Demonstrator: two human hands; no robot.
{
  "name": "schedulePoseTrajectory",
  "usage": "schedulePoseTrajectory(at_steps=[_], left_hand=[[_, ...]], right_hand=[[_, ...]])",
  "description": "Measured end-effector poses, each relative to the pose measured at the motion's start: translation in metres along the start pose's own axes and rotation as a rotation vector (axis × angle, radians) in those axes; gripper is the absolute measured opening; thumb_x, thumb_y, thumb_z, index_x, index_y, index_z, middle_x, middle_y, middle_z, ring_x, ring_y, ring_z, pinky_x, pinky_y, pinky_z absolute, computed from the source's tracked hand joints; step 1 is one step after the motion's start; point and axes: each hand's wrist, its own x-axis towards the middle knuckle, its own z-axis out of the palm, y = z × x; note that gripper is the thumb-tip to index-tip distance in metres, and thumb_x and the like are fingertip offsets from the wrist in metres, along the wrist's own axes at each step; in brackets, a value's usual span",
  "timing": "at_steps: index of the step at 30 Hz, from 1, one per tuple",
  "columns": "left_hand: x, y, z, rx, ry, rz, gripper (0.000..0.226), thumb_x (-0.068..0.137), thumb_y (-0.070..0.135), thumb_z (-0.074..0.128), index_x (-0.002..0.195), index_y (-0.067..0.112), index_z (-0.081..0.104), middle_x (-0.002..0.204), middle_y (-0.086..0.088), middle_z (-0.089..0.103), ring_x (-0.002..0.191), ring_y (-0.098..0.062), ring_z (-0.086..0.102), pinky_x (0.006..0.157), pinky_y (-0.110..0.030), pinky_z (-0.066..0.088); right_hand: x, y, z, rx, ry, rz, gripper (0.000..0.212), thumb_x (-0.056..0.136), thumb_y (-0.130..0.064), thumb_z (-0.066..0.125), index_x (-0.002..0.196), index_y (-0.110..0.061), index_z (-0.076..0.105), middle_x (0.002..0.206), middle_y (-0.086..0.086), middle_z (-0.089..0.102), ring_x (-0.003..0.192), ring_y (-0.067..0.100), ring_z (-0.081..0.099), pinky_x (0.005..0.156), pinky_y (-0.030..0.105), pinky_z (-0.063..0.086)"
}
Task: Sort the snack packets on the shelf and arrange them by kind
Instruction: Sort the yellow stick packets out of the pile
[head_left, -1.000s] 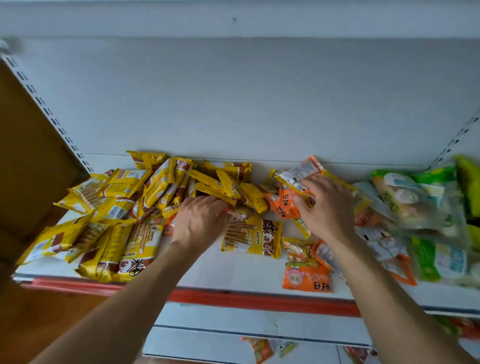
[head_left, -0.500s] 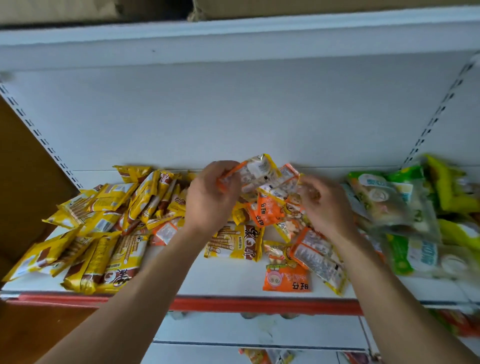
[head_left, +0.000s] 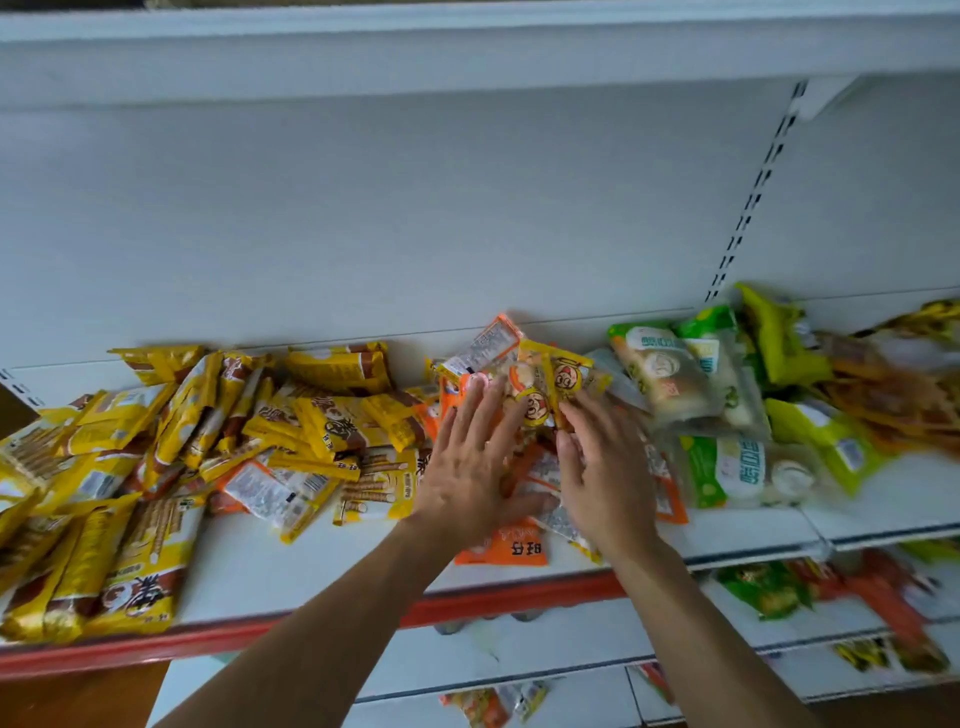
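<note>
Snack packets (head_left: 535, 410) lie in loose heaps along the white shelf (head_left: 311, 566), roughly in three groups. In the middle, the orange packets (head_left: 511, 548) are piled on one another, some face down with their printed backs up, and one lies near the front edge. The left hand (head_left: 470, 478) rests flat on this pile with its fingers (head_left: 485, 410) straight and spread, gripping nothing. Just beside it, the right hand (head_left: 605, 478) also lies on the pile, its fingers (head_left: 582, 421) stretched out and their tips touching small packets with a cartoon face; it too has hold of nothing. To the left the yellow packets (head_left: 156, 561) sprawl in a wide overlapping heap that reaches the shelf's front edge. To the right, green-and-clear packets (head_left: 727, 467) of pale buns are stacked against the back panel (head_left: 415, 234), blurred further out. A red strip (head_left: 493, 597) runs along the front edge, and more packets show on the lower shelf (head_left: 519, 649).
</note>
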Motion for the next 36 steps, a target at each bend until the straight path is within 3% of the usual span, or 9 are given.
schedulePoseTrajectory(at_steps=[3,7,13,21,26,31,33,36], left_hand=[[0.006,-0.001,0.002,0.070,0.034,-0.068,0.083,0.082,0.073,0.041,0.152,0.030,0.029,0.164,0.002,0.012,0.152,-0.023,0.005,0.119,-0.046,0.013],[0.016,0.006,-0.002,0.040,0.051,-0.124,0.061,0.093,0.061,0.033,0.147,0.031,0.036,0.161,0.003,0.023,0.151,-0.022,0.012,0.118,-0.050,0.023],[0.017,0.005,-0.026,-0.095,0.107,-0.098,0.048,0.091,0.050,0.052,0.133,0.028,0.056,0.147,0.004,0.046,0.142,-0.022,0.034,0.113,-0.048,0.029],[0.006,-0.025,-0.084,-0.120,0.075,-0.176,0.029,0.091,0.039,0.060,0.116,0.026,0.067,0.114,0.004,0.066,0.109,-0.021,0.058,0.088,-0.034,0.046],[-0.024,-0.061,-0.120,-0.070,0.068,-0.286,0.026,0.092,0.039,0.057,0.115,0.032,0.068,0.121,0.012,0.064,0.112,-0.015,0.058,0.085,-0.028,0.047],[-0.073,-0.112,-0.154,-0.071,0.138,-0.362,0.023,0.090,0.034,0.063,0.111,0.028,0.070,0.114,0.010,0.068,0.105,-0.017,0.062,0.083,-0.027,0.046],[-0.098,-0.139,-0.164,-0.063,0.258,-0.360,0.025,0.088,0.031,0.067,0.110,0.020,0.072,0.111,0.002,0.068,0.106,-0.025,0.062,0.089,-0.035,0.047],[-0.132,-0.178,-0.169,0.006,0.337,-0.437,0.058,0.081,0.049,0.059,0.124,0.011,0.065,0.131,-0.011,0.058,0.128,-0.038,0.048,0.102,-0.052,0.041]], right_hand=[[0.000,-0.001,0.005,0.021,0.020,0.028,0.035,0.096,-0.018,0.048,0.123,-0.006,0.065,0.133,0.011,0.059,0.124,0.033,0.052,0.105,0.050,0.041],[0.008,-0.003,0.003,0.059,0.010,0.054,0.029,0.095,-0.011,0.056,0.121,-0.006,0.066,0.130,0.010,0.061,0.121,0.032,0.053,0.102,0.049,0.043],[0.027,-0.006,-0.013,0.003,-0.012,0.061,0.026,0.088,-0.016,0.066,0.113,-0.007,0.067,0.112,0.009,0.066,0.107,0.030,0.059,0.093,0.041,0.046],[0.074,-0.029,-0.027,-0.268,-0.330,0.161,0.036,0.088,-0.044,0.061,0.119,-0.025,0.064,0.116,0.001,0.066,0.105,0.024,0.060,0.083,0.036,0.051],[0.093,-0.063,-0.027,-0.324,-0.319,0.137,0.031,0.089,-0.038,0.062,0.115,-0.023,0.066,0.116,0.003,0.067,0.103,0.027,0.062,0.079,0.035,0.050],[0.076,-0.144,0.009,-0.012,-0.305,-0.027,0.021,0.089,-0.025,0.063,0.109,-0.021,0.067,0.113,0.000,0.066,0.106,0.021,0.060,0.083,0.032,0.047],[0.049,-0.177,0.034,0.100,-0.409,-0.092,0.020,0.089,-0.027,0.064,0.108,-0.025,0.068,0.109,-0.006,0.066,0.100,0.016,0.062,0.081,0.030,0.049],[0.003,-0.218,0.081,0.107,-0.591,-0.211,0.028,0.089,-0.032,0.061,0.117,-0.026,0.064,0.119,-0.007,0.062,0.109,0.017,0.057,0.083,0.030,0.046]])
